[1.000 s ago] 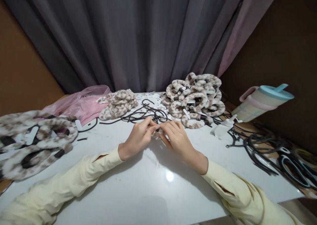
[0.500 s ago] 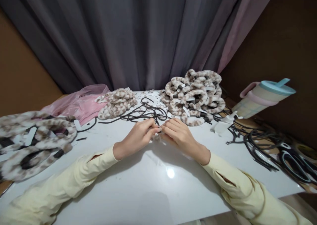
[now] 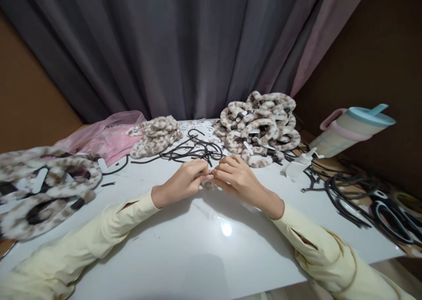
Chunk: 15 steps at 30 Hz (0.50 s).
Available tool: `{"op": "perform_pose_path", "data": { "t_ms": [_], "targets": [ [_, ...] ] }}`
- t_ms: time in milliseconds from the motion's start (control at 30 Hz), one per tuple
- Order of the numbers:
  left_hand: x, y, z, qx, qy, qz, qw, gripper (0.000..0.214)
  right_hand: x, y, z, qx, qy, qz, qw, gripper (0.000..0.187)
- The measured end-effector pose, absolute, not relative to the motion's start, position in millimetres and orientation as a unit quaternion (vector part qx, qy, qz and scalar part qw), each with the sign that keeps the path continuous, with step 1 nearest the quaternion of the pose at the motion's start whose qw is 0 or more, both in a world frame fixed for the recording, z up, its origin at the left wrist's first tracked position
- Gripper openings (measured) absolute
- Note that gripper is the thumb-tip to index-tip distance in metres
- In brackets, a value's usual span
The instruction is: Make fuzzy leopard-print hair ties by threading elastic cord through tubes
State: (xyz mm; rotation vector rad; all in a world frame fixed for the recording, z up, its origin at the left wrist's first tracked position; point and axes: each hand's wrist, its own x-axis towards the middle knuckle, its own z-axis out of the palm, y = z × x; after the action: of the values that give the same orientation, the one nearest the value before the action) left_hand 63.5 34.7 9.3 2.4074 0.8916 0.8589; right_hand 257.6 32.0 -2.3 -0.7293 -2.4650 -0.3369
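My left hand (image 3: pixel 183 179) and my right hand (image 3: pixel 242 181) meet fingertip to fingertip over the middle of the white table (image 3: pixel 184 256). Both are closed in a pinch, and whatever lies between the fingers is mostly hidden. A pale, fuzzy bit (image 3: pixel 208 185) shows just below the fingertips; I cannot tell whether it is held. Right behind the hands lies a tangle of thin black cords (image 3: pixel 194 152). Farther back to the right is a heap of furry, brown-spotted white rings (image 3: pixel 263 124) with black parts and white tags.
At left sit more furry rings (image 3: pixel 49 203), a pink plastic bag (image 3: pixel 108 135) and a furry bundle (image 3: pixel 156 135). On the right are a white bottle (image 3: pixel 298 164), a tumbler with a blue lid (image 3: pixel 352 130), coiled black cords (image 3: pixel 343 194) and black scissors (image 3: pixel 392 218). A dark curtain (image 3: pixel 198 49) hangs behind.
The fingers have shifted slightly against each other at the pinch, and the right fingers are a little more spread. Both hands stay in nearly the same place.
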Motion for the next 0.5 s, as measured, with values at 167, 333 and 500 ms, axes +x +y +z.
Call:
{"op": "perform_pose_path", "data": {
  "t_ms": [167,333,500],
  "targets": [
    [70.2,39.6,5.8,0.712,0.462,0.364,0.382,0.019,246.5,26.3,-7.5,-0.347,-0.863,-0.216,0.298,0.018],
    [71.3,44.8,6.3,0.568,0.512,0.428,0.481,0.022,228.2,6.3,-20.0,-0.358,-0.855,-0.129,0.353,0.022],
    [68.2,49.2,3.8,0.462,0.500,0.464,0.567,0.022,221.6,-0.1,-23.0,-0.438,-0.853,0.055,0.279,0.035]
  ]
}}
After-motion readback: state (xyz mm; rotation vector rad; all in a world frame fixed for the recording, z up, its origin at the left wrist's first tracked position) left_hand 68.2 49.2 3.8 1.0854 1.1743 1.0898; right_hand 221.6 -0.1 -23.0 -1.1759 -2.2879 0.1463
